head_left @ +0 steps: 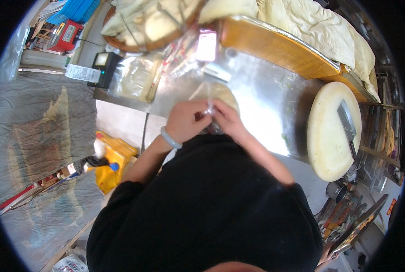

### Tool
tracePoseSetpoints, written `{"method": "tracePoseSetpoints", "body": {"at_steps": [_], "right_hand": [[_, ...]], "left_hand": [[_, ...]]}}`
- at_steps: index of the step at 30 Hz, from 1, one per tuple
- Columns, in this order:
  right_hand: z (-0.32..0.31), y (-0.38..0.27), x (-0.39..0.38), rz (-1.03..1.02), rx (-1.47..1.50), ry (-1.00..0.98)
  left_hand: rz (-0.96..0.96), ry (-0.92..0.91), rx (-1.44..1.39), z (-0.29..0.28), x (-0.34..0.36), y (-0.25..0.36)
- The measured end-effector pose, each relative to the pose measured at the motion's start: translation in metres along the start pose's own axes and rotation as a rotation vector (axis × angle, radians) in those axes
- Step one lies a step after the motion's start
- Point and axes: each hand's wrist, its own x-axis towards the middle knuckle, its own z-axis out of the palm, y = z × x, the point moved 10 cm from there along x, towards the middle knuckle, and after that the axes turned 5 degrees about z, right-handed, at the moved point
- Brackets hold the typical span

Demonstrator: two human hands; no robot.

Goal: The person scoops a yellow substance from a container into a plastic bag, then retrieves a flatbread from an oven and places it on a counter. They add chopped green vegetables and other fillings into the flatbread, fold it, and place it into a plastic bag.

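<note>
Left hand (184, 120) and right hand (227, 119) are closed together, both pinching the neck of a clear plastic bag (213, 93) at the near edge of the steel counter (266, 97). A stack of clear bags (136, 77) lies at the counter's left end, beside a black scale (103, 68) bearing a white rectangular label (82, 73).

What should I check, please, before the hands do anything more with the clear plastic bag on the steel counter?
1. Both hands on the bag: ok. Left hand and right hand pinch the top of the clear plastic bag.
2. Bag supported: ok, it rests on the steel counter.
3. Bag closed: cannot tell, the fingers hide its mouth.
4. Cleaver out of the way: ok, it lies flat on the round chopping board, apart from the hands.
5. Contents: cannot tell beyond something pale and flat.
</note>
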Motion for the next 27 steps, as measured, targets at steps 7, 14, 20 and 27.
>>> {"method": "tracePoseSetpoints", "body": {"at_steps": [7,14,20,27], "right_hand": [[-0.032,0.018,-0.028,0.077,-0.401,-0.176],[-0.028,0.035,-0.043,0.341,0.108,-0.277],[0.011,-0.005,-0.032,0.406,0.452,-0.142],[0.026,-0.041,-0.004,0.475,0.401,-0.114]], "left_hand": [[-0.556,0.165,-0.403,0.004,-0.022,-0.124],[-0.689,0.311,-0.957,0.030,-0.027,-0.123],[0.138,0.057,0.272,0.001,-0.030,0.037],[-0.848,0.458,-0.335,0.002,-0.142,-0.173]]}}
